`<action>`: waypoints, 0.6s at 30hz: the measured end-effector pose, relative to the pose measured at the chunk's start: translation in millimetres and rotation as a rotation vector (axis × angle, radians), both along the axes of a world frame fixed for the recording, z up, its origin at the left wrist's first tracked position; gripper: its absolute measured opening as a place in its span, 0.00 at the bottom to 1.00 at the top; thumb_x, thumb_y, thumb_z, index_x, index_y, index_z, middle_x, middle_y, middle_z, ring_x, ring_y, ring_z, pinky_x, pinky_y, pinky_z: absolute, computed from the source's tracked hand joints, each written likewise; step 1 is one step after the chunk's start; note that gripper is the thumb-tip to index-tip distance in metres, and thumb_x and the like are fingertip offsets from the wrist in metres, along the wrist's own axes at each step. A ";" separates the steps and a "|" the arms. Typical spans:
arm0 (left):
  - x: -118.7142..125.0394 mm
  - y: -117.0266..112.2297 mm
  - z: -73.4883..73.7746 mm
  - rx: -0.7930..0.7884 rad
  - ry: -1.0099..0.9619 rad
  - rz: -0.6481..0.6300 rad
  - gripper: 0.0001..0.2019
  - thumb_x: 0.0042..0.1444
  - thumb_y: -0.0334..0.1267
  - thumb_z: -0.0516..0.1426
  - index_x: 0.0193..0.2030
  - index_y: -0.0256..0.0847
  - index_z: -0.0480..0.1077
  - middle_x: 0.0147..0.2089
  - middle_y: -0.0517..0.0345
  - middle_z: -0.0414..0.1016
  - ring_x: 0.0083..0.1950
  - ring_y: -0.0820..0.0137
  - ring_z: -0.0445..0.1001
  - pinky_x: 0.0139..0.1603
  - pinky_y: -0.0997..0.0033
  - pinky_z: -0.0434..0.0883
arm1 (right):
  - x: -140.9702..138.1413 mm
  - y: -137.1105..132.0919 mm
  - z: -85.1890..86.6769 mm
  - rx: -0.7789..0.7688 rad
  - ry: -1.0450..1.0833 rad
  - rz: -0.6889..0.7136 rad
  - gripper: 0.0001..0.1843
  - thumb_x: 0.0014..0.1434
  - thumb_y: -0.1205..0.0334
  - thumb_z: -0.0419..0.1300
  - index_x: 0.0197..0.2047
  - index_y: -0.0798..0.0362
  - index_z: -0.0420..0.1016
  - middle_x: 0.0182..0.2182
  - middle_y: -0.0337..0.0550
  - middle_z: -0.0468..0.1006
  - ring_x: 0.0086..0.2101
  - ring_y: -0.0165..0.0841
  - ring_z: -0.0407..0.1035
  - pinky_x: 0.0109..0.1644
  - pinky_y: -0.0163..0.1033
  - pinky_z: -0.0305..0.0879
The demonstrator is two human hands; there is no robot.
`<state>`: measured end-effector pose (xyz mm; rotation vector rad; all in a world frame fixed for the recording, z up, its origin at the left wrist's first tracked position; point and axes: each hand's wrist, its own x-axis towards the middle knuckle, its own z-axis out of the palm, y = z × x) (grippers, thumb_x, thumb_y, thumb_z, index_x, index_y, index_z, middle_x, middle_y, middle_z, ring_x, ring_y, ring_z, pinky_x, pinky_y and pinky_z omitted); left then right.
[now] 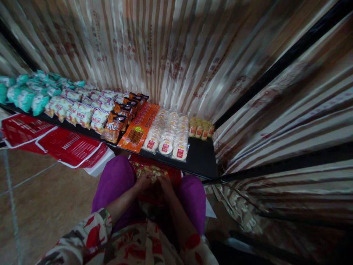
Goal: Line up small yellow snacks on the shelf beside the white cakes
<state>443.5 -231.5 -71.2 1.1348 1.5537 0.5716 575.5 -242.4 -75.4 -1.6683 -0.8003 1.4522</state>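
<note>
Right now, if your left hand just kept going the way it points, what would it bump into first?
Most likely the small gold-wrapped packets, right by the fingertips of the left hand; the dim picture makes depth uncertain.

Teal bags (25, 100) crowd far left; white snack bags (99, 118) next, then orange-and-brown bags (113, 128), flat orange packet (146, 114), clear-wrapped round white snacks (165, 144). Striped curtain (168, 51) behind, black pole (249, 78) slanting across right. Red baskets (70, 144) lower left, tiled floor (46, 206) below.
</note>
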 end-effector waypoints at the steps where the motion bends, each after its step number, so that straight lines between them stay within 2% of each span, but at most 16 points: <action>1: -0.6 -0.5 0.2 0.008 -0.002 -0.008 0.14 0.46 0.27 0.54 0.40 0.40 0.74 0.32 0.60 0.78 0.34 0.73 0.74 0.36 0.76 0.70 | -0.3 0.9 0.8 -0.004 0.010 -0.016 0.13 0.39 0.53 0.61 0.28 0.50 0.70 0.22 0.37 0.75 0.28 0.35 0.70 0.31 0.36 0.65; 7: -2.8 -3.1 5.7 0.061 0.011 -0.063 0.14 0.47 0.27 0.53 0.40 0.40 0.74 0.36 0.60 0.78 0.39 0.72 0.74 0.41 0.75 0.70 | -0.9 1.8 6.6 -0.042 0.056 -0.093 0.27 0.37 0.56 0.61 0.44 0.49 0.70 0.27 0.36 0.77 0.29 0.35 0.72 0.33 0.37 0.67; 11: -1.8 -8.6 27.2 0.111 0.096 -0.149 0.15 0.50 0.29 0.52 0.44 0.39 0.73 0.42 0.57 0.77 0.44 0.69 0.73 0.48 0.71 0.68 | -0.3 -1.5 15.5 -0.055 0.065 -0.108 0.32 0.39 0.57 0.61 0.51 0.51 0.68 0.23 0.34 0.76 0.25 0.33 0.71 0.29 0.36 0.66; 15: 0.7 -18.1 54.9 0.179 0.196 -0.252 0.19 0.51 0.37 0.55 0.51 0.38 0.69 0.51 0.50 0.73 0.52 0.63 0.71 0.55 0.67 0.64 | 2.1 -2.4 26.2 -0.052 0.071 -0.124 0.26 0.42 0.59 0.60 0.48 0.51 0.69 0.22 0.34 0.75 0.23 0.32 0.70 0.28 0.35 0.66; 18: 2.9 -24.4 63.7 0.236 0.206 -0.307 0.22 0.49 0.39 0.57 0.53 0.37 0.68 0.54 0.46 0.71 0.55 0.60 0.69 0.56 0.65 0.63 | 5.0 -0.9 33.1 -0.044 0.061 -0.127 0.20 0.41 0.60 0.60 0.41 0.50 0.71 0.23 0.34 0.76 0.25 0.32 0.71 0.29 0.35 0.67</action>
